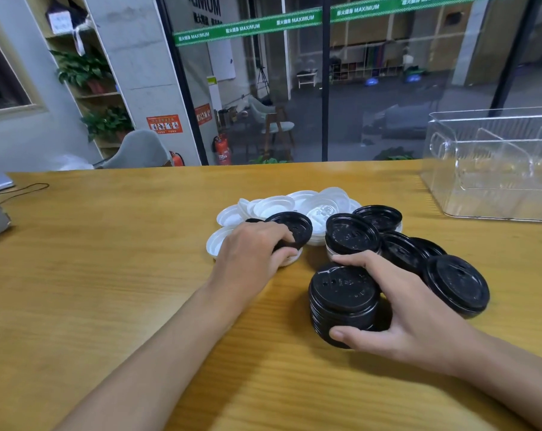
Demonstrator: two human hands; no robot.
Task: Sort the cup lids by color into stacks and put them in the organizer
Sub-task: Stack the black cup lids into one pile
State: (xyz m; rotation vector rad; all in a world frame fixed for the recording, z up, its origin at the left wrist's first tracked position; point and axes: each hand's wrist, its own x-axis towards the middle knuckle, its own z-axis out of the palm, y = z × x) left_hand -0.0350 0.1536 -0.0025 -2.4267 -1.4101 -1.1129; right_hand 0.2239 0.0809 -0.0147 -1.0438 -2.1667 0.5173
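Black stack (344,303) sits on the tabletop (123,275), near edge, right of centre. Right hand (409,309) wraps it, fingers (353,259) over the far rim, thumb on the near side: likely steadying it so more lids nest on top. Left hand (251,253) pinches a single black lid (290,231) tilted up off the white lids (294,206), fingers curled on its rim; looks like the next one for the stack. Mixed pile just behind: whites at back-left, loose black lids (456,284) to the right, some on whites. Clear organizer (493,163) stands far right, well apart; nothing visible inside, dividers upright. Sorting partway, whites not yet stacked.
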